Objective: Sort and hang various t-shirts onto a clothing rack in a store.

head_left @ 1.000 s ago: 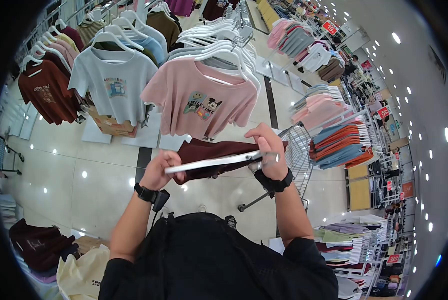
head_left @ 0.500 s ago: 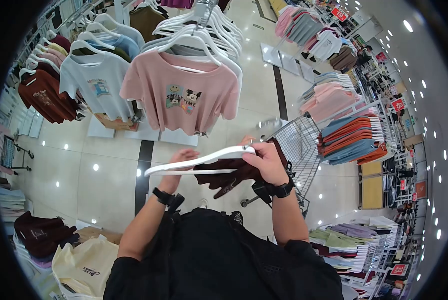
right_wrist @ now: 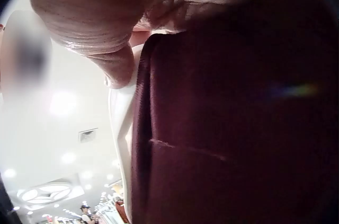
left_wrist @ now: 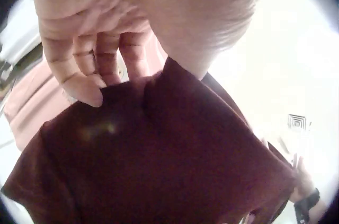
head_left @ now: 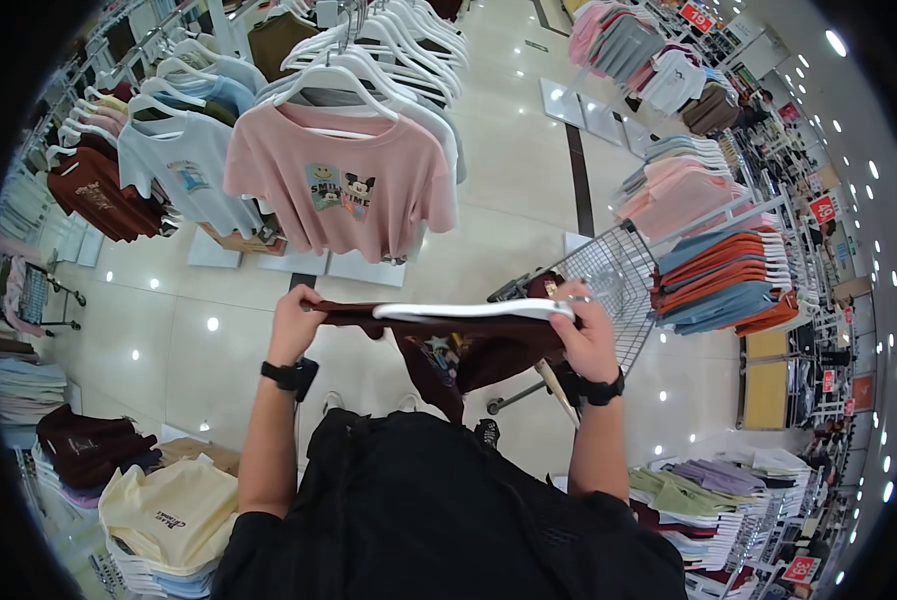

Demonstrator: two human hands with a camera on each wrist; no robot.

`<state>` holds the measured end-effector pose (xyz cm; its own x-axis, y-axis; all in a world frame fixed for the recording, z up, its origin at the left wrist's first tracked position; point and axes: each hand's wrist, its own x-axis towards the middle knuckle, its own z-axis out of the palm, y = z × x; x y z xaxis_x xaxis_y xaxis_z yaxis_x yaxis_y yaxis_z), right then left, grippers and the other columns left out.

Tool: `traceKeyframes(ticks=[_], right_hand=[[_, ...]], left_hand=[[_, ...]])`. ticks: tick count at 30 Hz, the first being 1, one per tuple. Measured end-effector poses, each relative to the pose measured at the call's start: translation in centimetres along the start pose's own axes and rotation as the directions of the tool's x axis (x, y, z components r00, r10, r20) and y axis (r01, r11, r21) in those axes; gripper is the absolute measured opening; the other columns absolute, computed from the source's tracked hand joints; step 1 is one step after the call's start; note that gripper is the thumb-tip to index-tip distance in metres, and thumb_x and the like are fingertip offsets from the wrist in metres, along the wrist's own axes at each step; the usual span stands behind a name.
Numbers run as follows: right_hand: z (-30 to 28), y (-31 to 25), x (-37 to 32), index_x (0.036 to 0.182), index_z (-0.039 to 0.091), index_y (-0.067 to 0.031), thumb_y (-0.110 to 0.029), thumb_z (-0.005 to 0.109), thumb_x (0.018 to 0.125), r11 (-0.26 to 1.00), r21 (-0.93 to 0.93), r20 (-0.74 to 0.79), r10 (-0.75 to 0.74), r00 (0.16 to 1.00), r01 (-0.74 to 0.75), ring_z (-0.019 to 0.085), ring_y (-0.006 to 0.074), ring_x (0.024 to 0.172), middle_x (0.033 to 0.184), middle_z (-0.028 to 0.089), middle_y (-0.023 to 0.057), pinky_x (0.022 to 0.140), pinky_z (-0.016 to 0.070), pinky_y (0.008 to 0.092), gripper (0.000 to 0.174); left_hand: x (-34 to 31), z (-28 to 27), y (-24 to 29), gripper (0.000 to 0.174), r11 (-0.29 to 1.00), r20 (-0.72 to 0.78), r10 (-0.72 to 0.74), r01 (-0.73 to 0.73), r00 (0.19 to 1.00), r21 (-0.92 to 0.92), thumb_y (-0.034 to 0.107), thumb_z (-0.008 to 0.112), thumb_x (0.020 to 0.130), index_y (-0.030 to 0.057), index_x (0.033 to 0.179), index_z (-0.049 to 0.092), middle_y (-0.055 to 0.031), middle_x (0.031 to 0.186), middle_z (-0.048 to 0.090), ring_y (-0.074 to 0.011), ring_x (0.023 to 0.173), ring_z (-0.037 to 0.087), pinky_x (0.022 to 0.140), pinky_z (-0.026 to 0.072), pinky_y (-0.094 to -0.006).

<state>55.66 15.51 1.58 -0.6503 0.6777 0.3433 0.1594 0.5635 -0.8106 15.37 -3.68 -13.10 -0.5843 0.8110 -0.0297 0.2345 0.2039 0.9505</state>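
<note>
A dark maroon shirt [head_left: 513,350] with a small colourful print hangs between the two hands, a white hanger [head_left: 468,311] along its top edge. At the shirt's left end, the left hand [head_left: 293,325] pinches the cloth; the left wrist view shows that hand [left_wrist: 137,28] with thumb and fingers on the maroon fabric [left_wrist: 169,155]. The right hand [head_left: 590,340] grips the hanger's right part together with the cloth. In the right wrist view the thumb of the right hand [right_wrist: 100,22] presses on the white hanger [right_wrist: 122,112] beside the shirt's edge [right_wrist: 228,118].
A pink shirt [head_left: 343,180] hangs at the front of a rack ahead, beside a light blue one [head_left: 190,170]. A wire cart [head_left: 623,290] stands just beyond the right hand. Folded clothes, including a cream shirt [head_left: 173,510], lie at lower left; more racks line the right.
The left hand has moved left and taken hold of the shirt's edge. The shirt is now stretched out between both hands, and the hanger has levelled and shifted right with the right hand.
</note>
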Motion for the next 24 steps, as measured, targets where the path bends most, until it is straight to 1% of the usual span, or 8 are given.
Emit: traceKeyframes(ticks=[4, 7, 9, 13, 16, 17, 22, 24], right_hand=[[0.6, 1.1, -2.1, 0.098, 0.068, 0.0053, -0.006, 0.069, 0.092, 0.991, -0.061, 0.007, 0.12, 0.993, -0.119, 0.063, 0.026, 0.094, 0.101, 0.066, 0.0124, 0.086, 0.048, 0.0348, 0.013], [5.6, 1.2, -2.4, 0.097, 0.068, 0.0036, -0.005, 0.075, 0.09, 0.995, 0.05, 0.0, 0.086, 0.996, -0.085, 0.06, 0.0253, 0.081, 0.093, 0.064, 0.0115, 0.074, 0.0488, 0.0353, 0.013], [8.9, 1.7, -2.3, 0.1, 0.069, 0.0029, -0.004, 0.077, 0.09, 0.988, 0.131, 0.156, 0.065, 0.986, -0.086, 0.06, 0.0252, 0.08, 0.092, 0.063, 0.0113, 0.072, 0.0484, 0.0344, 0.015], [12.1, 1.1, -0.2, 0.109, 0.074, -0.0011, -0.008, 0.075, 0.092, 0.985, 0.163, 0.13, 0.033, 0.991, -0.055, 0.062, 0.0254, 0.084, 0.094, 0.065, 0.0115, 0.073, 0.0492, 0.0332, 0.019], [11.8, 0.9, 1.0, 0.111, 0.074, -0.0003, -0.009, 0.074, 0.093, 0.999, 0.034, 0.003, -0.004, 1.0, 0.004, 0.066, 0.0247, 0.087, 0.1, 0.071, 0.0132, 0.077, 0.051, 0.0313, 0.02], [11.4, 1.3, 1.3, 0.11, 0.075, 0.0013, -0.009, 0.073, 0.094, 0.963, 0.194, 0.094, 0.174, 0.98, -0.19, 0.069, 0.026, 0.089, 0.103, 0.074, 0.0151, 0.085, 0.0518, 0.0328, 0.019], [13.5, -0.2, 4.3, 0.107, 0.075, 0.0029, -0.007, 0.072, 0.094, 0.959, 0.21, 0.027, 0.187, 0.982, -0.188, 0.069, 0.0256, 0.088, 0.101, 0.076, 0.0145, 0.086, 0.0519, 0.0352, 0.016], [15.0, -0.7, 5.9, 0.108, 0.075, 0.0017, -0.007, 0.073, 0.094, 0.974, 0.155, 0.059, 0.159, 0.985, -0.167, 0.069, 0.0263, 0.091, 0.107, 0.075, 0.0134, 0.086, 0.052, 0.0349, 0.017]], left_hand=[[-1.6, -2.6, 5.4, 0.015, 0.991, 0.087, 0.058, -0.068, 0.995, 0.115, -0.001, 0.07, 0.074, -0.0002, 0.076, 0.054, -0.0038, 0.072, 0.057, -0.0127, 0.067, 0.051, 0.064, 0.0461, -0.0294], [-3.2, 0.1, 9.1, 0.019, 0.988, 0.186, 0.084, -0.106, 0.979, 0.111, 0.0, 0.068, 0.076, -0.0012, 0.073, 0.05, -0.009, 0.071, 0.055, -0.0176, 0.065, 0.051, 0.062, 0.0453, -0.0329], [-4.2, 2.7, 9.2, 0.021, 0.974, 0.234, 0.205, -0.222, 0.951, 0.051, 0.001, 0.068, 0.078, -0.0015, 0.073, 0.048, -0.0111, 0.074, 0.053, -0.0218, 0.067, 0.052, 0.063, 0.0447, -0.0345], [-4.2, 2.2, 12.2, 0.019, 0.88, 0.446, 0.408, -0.473, 0.797, 0.039, 0.005, 0.073, 0.079, 0.0021, 0.077, 0.055, -0.0089, 0.09, 0.061, -0.0304, 0.087, 0.06, 0.078, 0.049, -0.0382], [-2.5, -0.5, 12.0, 0.016, 0.842, 0.314, 0.49, -0.535, 0.813, 0.07, 0.006, 0.074, 0.08, 0.0047, 0.091, 0.064, -0.0093, 0.102, 0.067, -0.0322, 0.1, 0.063, 0.088, 0.0501, -0.0378], [-1.7, -1.7, 11.2, 0.026, 0.853, 0.298, 0.442, -0.499, 0.846, 0.152, 0.006, 0.075, 0.08, 0.0056, 0.105, 0.067, -0.0125, 0.111, 0.069, -0.0339, 0.105, 0.064, 0.089, 0.0514, -0.0389], [1.7, -5.4, 7.3, 0.02, 0.958, 0.233, 0.143, -0.193, 0.962, 0.212, 0.007, 0.075, 0.082, 0.0038, 0.1, 0.069, -0.0119, 0.093, 0.068, -0.0336, 0.086, 0.066, 0.083, 0.0523, -0.0432], [3.4, -6.5, 6.5, 0.018, 0.912, 0.295, 0.24, -0.319, 0.925, 0.258, 0.007, 0.075, 0.082, 0.0038, 0.098, 0.069, -0.011, 0.09, 0.067, -0.0336, 0.083, 0.065, 0.081, 0.0524, -0.043]])
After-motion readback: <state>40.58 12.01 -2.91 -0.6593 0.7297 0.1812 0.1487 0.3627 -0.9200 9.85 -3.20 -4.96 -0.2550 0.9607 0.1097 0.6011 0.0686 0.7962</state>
